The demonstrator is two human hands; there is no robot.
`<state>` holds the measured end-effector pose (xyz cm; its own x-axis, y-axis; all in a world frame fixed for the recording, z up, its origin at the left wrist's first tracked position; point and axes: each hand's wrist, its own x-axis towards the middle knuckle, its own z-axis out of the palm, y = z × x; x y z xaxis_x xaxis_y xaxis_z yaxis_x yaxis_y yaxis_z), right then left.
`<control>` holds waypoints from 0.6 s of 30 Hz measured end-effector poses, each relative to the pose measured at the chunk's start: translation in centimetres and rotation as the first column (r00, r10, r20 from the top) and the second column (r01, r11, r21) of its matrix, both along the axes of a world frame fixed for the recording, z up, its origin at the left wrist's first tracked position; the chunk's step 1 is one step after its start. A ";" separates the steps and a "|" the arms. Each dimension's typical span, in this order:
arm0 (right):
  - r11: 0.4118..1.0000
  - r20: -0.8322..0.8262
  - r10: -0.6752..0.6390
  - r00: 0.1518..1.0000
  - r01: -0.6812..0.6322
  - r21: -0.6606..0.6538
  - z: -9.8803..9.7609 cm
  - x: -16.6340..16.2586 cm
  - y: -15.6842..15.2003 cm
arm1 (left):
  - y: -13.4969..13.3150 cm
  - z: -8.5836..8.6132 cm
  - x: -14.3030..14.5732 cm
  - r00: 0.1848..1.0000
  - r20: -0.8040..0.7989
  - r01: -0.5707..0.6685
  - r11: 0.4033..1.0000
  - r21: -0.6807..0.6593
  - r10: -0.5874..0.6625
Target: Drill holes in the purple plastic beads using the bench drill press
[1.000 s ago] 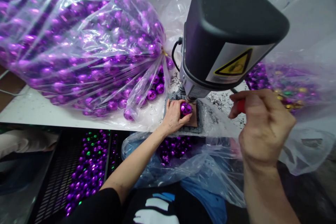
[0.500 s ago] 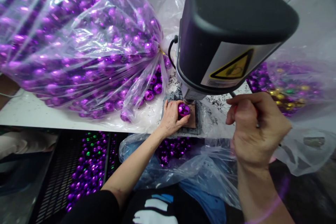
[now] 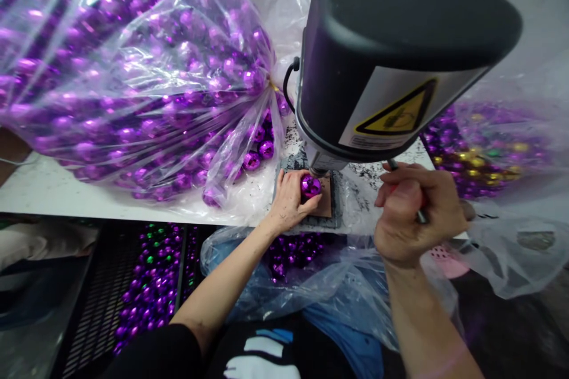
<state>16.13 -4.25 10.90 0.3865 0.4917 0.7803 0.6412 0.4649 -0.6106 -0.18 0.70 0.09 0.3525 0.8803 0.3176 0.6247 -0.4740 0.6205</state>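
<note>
My left hand point(image 3: 290, 198) grips a shiny purple faceted ball point(image 3: 310, 187) between thumb and fingers. The ball rests on a brown block point(image 3: 326, 204) set on a grey metal base, right below the narrow lower end of a black bench machine point(image 3: 400, 29). A yellow warning triangle marks the machine's front. To the right of the machine, my right hand point(image 3: 415, 210) is closed round a lever handle point(image 3: 422, 215) with a dark rod and a red part. The ball's far side and the tool tip above it are hard to make out.
A big clear bag of purple balls point(image 3: 133, 83) fills the left of the white table point(image 3: 40, 189). Dark shavings lie around the machine. More purple and gold balls point(image 3: 484, 160) sit in plastic at right. Below stands a black crate point(image 3: 91, 296) beside purple and green balls.
My right hand has moved left with the lever handle, closer to the machine. The left hand and the ball stay in place.
</note>
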 end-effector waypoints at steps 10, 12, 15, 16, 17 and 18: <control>0.999 -0.066 -0.016 0.998 0.019 0.043 -2.0 -0.1 0.8 | 0.0 -0.4 0.3 0.999 -0.025 -0.024 1.000 0.020 0.025; 0.998 -0.085 -0.016 0.996 0.021 0.053 -2.2 -0.2 0.9 | 0.0 -0.6 0.3 0.999 -0.027 -0.023 1.000 0.019 0.024; 0.996 -0.063 -0.016 0.998 0.021 0.083 -2.9 -0.2 1.1 | 0.0 -0.8 0.3 1.000 -0.020 -0.022 1.000 0.021 0.022; 0.995 -0.034 -0.014 0.999 0.017 0.100 -3.3 -0.1 1.3 | 0.0 -0.8 0.3 1.000 -0.017 -0.022 0.999 0.024 0.022; 0.993 0.002 -0.009 1.000 0.008 0.116 -3.9 0.1 1.5 | 0.0 -0.8 0.3 1.000 -0.013 -0.023 0.999 0.029 0.023; 0.992 0.039 0.000 0.999 -0.005 0.130 -4.5 0.3 1.7 | 0.0 -0.7 0.3 1.000 -0.012 -0.023 0.999 0.034 0.023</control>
<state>16.41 -2.54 6.42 0.3535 0.3864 0.8519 0.6618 0.5403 -0.5197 0.16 0.70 -0.66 0.3362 0.8772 0.3428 0.6434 -0.4797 0.5966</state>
